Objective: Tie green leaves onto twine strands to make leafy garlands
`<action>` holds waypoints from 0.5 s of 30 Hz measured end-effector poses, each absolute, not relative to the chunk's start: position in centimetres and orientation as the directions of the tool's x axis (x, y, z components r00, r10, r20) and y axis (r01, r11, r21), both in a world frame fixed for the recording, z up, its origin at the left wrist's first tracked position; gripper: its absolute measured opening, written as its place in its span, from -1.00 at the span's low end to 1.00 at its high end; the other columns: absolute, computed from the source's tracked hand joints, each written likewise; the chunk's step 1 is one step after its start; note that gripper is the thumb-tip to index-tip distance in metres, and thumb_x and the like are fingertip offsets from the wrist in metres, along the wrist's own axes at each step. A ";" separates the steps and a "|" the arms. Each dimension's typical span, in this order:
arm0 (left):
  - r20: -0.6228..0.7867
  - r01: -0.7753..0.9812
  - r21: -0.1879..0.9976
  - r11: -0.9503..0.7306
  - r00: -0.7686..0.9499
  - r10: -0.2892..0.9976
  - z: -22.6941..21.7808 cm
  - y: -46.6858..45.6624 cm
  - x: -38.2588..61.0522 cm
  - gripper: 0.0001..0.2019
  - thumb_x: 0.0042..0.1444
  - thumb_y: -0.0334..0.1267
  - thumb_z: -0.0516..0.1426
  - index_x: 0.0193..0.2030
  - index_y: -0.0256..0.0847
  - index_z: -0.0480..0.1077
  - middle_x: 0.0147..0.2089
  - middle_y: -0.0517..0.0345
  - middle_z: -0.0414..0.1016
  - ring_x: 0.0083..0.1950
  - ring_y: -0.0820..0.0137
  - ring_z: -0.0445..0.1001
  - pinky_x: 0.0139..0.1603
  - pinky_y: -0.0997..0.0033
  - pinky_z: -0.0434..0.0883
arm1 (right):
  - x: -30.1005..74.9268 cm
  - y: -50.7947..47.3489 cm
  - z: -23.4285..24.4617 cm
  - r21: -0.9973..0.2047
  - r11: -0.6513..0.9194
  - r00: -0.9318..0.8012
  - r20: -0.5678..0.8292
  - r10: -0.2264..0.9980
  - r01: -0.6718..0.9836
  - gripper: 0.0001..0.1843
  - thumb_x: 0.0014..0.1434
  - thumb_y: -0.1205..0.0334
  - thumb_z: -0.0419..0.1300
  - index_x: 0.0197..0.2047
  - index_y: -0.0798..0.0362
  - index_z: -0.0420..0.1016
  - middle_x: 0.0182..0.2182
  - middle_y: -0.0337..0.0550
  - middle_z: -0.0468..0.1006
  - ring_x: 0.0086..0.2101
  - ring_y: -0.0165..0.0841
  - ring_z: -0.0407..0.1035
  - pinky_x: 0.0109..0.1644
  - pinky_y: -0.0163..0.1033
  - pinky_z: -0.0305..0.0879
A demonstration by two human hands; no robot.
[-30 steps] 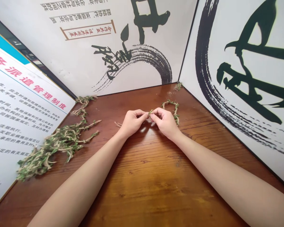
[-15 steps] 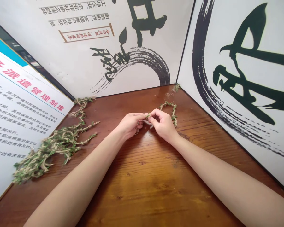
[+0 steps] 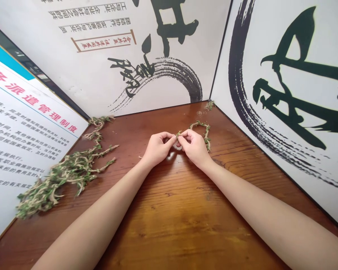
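Note:
My left hand (image 3: 159, 148) and my right hand (image 3: 194, 147) meet above the middle of the table, thumbs and forefingers pinched. Between their fingertips is a short bit of leafy twine (image 3: 178, 133), tan cord with small green leaves; most of it is hidden by the fingers. Behind my right hand, a curved length of leafy twine (image 3: 207, 131) lies on the wood. Whether it joins the bit in my fingers I cannot tell.
A tangled heap of leafy twine (image 3: 62, 176) lies along the table's left side, trailing to the back corner. Small green scraps (image 3: 210, 104) sit in the far right corner. Printed white panels (image 3: 169, 90) border the brown wooden table (image 3: 169, 225).
My left hand has turned, its fingers now curled in with thumb and forefinger pinching at the tips. A loose cord end below it no longer shows. My right hand has barely moved.

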State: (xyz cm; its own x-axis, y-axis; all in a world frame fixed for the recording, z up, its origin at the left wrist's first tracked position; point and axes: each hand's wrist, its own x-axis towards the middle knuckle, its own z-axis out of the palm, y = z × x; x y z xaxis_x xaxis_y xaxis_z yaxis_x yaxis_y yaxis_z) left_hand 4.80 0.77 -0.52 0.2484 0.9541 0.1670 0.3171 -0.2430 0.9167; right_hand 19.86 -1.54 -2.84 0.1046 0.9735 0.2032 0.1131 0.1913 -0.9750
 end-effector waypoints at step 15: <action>0.292 0.409 0.787 -0.461 0.411 0.863 -0.8 1.2 3.8 -0.74 0.23 -0.12 0.18 -0.13 -0.28 0.53 -0.25 0.01 0.60 -0.29 0.37 0.50 -0.21 0.38 0.39 | 20.4 -0.7 -2.5 -0.975 0.058 0.217 0.010 0.976 -0.216 -0.73 0.12 0.04 0.25 -0.36 0.07 0.36 -0.52 -0.25 0.40 -0.56 -0.48 0.20 -0.50 -0.32 0.08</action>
State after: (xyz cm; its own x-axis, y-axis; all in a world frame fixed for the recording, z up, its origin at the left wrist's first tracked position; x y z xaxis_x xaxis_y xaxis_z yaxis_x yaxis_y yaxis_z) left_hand 3.80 1.19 -0.78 0.4113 0.8634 0.2923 0.4092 -0.4614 0.7872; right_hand 20.39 -0.66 -2.48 0.2166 0.9762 0.0103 -0.2159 0.0582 -0.9747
